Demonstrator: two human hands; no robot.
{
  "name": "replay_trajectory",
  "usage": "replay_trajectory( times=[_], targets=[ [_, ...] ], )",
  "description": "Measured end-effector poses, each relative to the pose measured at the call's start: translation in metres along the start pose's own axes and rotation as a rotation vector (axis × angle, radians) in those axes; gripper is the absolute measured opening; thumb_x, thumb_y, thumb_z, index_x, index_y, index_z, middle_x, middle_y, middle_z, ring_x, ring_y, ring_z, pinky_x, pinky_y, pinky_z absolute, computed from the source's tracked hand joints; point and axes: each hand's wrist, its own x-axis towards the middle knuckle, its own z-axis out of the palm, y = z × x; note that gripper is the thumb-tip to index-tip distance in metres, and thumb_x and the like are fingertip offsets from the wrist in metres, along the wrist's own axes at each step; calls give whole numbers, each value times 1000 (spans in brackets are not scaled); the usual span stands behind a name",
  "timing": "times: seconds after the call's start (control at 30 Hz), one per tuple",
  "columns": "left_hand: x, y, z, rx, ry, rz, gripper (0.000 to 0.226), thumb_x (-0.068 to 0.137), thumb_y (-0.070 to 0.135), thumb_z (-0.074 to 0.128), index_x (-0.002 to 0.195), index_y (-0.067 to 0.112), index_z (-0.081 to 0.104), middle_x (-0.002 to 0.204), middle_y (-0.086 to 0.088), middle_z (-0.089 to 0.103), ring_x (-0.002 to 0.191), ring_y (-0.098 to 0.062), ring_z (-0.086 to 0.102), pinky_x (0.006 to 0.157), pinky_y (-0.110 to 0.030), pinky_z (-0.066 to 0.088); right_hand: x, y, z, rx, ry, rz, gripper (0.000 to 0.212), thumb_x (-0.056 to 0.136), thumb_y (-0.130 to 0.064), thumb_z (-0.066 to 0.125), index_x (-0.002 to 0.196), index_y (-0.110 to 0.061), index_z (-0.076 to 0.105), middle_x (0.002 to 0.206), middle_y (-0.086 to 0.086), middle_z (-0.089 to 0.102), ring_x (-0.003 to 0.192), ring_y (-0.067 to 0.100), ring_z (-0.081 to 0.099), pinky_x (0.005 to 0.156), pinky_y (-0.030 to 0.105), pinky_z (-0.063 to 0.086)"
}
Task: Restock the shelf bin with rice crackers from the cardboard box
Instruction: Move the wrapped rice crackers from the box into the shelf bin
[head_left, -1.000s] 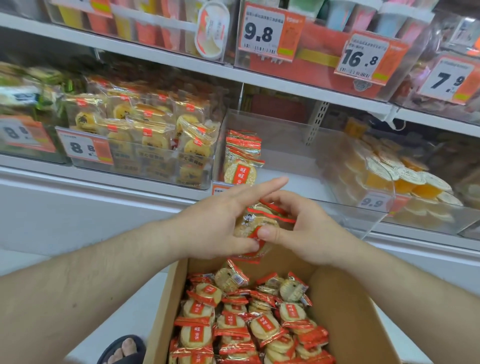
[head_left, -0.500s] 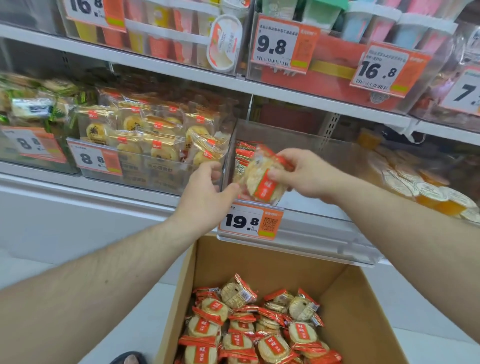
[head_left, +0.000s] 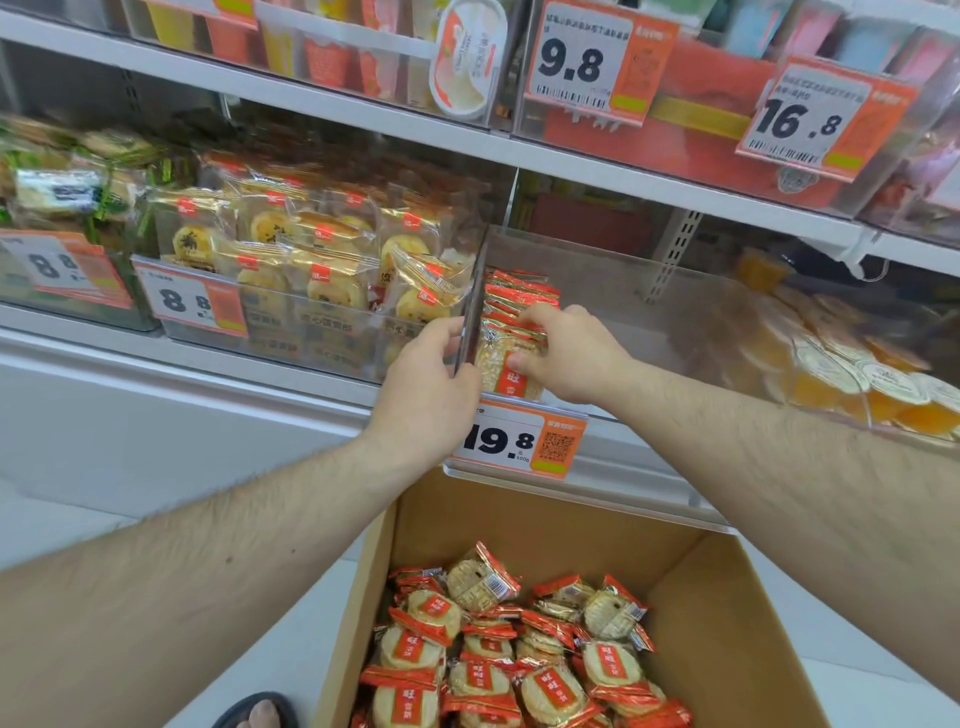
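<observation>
Foot: a toe in a dark sandal (head_left: 258, 712) pokes in at the bottom edge, just left of the box.
Cardboard box: the open cardboard box (head_left: 727, 623) sits nearest, below the shelf, its bottom covered with loose rice cracker packs (head_left: 498, 660) in red-and-clear wrappers.
Price tag: a white and orange tag reading 19.8 (head_left: 519, 441) hangs on the front lip of the bin, just above the box's far wall.
Left hand: the left hand (head_left: 423, 400) is curled over the front left corner of the bin, thumb on the inside, fingers gripping the clear divider wall.
Right hand: the right hand (head_left: 566, 353) is inside the bin, fingers and thumb pinching a front cracker pack (head_left: 506, 371) that stands upright against the row.
Hands together or apart: close, separated only by the bin's corner and the pack.
Shelf bin: the clear shelf bin (head_left: 649, 291) holds a short upright row of packs (head_left: 519, 296) pressed to its left wall; the rest of its floor shows bare.
Neighbours: yolk pastries (head_left: 322, 260) fill the bin to the left, orange jelly cups (head_left: 841, 374) the one to the right.
Upper shelf: tags marked 9.8 (head_left: 587, 62) and 16.8 (head_left: 810, 124) sit farthest up.
</observation>
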Motion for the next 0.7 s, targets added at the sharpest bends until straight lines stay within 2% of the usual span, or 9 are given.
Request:
replay_trajectory(
  times=[0.13, 0.23, 0.3, 0.37, 0.43, 0.5, 0.57, 0.63, 0.7],
  targets=[
    [1, 0, 0, -2, -7, 12, 24, 100, 16, 48, 116, 34, 51, 97, 19, 62, 84, 3, 60, 54, -6, 43, 6, 2, 7, 203, 12, 152, 89, 70, -35, 85, 139, -22, 30, 119, 5, 56, 92, 17, 59, 65, 26, 48],
    [0, 1, 0, 3, -12, 8, 27, 100, 14, 48, 120, 31, 51, 96, 21, 61, 87, 3, 59, 57, -8, 43, 7, 2, 10, 281, 15, 235, 96, 56, -32, 90, 130, -24, 30, 111, 4, 58, 91, 19, 64, 71, 34, 58],
    [0, 1, 0, 9, -16, 7, 28, 99, 14, 47, 122, 30, 52, 96, 20, 62, 86, 2, 59, 59, -13, 43, 7, 1, 12, 298, 12, 298, 102, 51, -34, 92, 130, -25, 28, 114, 5, 56, 94, 21, 63, 76, 40, 60],
    [0, 2, 0, 17, -16, 11, 24, 100, 16, 47, 118, 31, 51, 92, 22, 60, 81, 4, 58, 57, -11, 42, 7, 2, 11, 304, -11, 389, 104, 51, -36, 94, 128, -25, 26, 115, 7, 53, 92, 23, 62, 67, 37, 58],
    [0, 2, -1, 25, -15, 17, 22, 100, 17, 48, 116, 33, 49, 91, 22, 59, 80, 3, 58, 57, -12, 44, 2, 3, 5, 370, -110, 487, 90, 59, -31, 93, 117, -19, 26, 105, 9, 53, 81, 20, 59, 53, 30, 49],
    [0, 2, 0, 17, -17, 22, 23, 100, 16, 48, 116, 32, 50, 93, 20, 62, 85, 0, 61, 64, -20, 51, 0, 4, 3, 471, -316, 572, 62, 71, -22, 87, 105, -5, 38, 97, 9, 55, 74, 19, 58, 49, 27, 47],
    [0, 2, 0, 9, -18, 21, 23, 100, 16, 47, 116, 32, 50, 96, 18, 64, 88, -4, 64, 69, -28, 56, 2, 4, 3, 451, -522, 579, 42, 76, -23, 82, 102, 0, 58, 112, 13, 64, 88, 23, 65, 67, 30, 56],
    [0, 2, 0, 10, -16, 21, 22, 100, 18, 48, 117, 32, 50, 97, 19, 62, 89, -3, 63, 67, -25, 54, 7, 2, 6, 430, -591, 577, 45, 75, -29, 83, 109, -4, 66, 124, 12, 63, 106, 28, 65, 90, 39, 56],
    [0, 2, -1, 12, -12, 23, 22, 100, 19, 48, 118, 31, 50, 98, 19, 61, 89, -1, 60, 66, -21, 51, 9, -1, 7, 481, -541, 571, 34, 78, -24, 82, 101, -4, 66, 110, 14, 69, 106, 33, 66, 90, 43, 56]
  ],
)
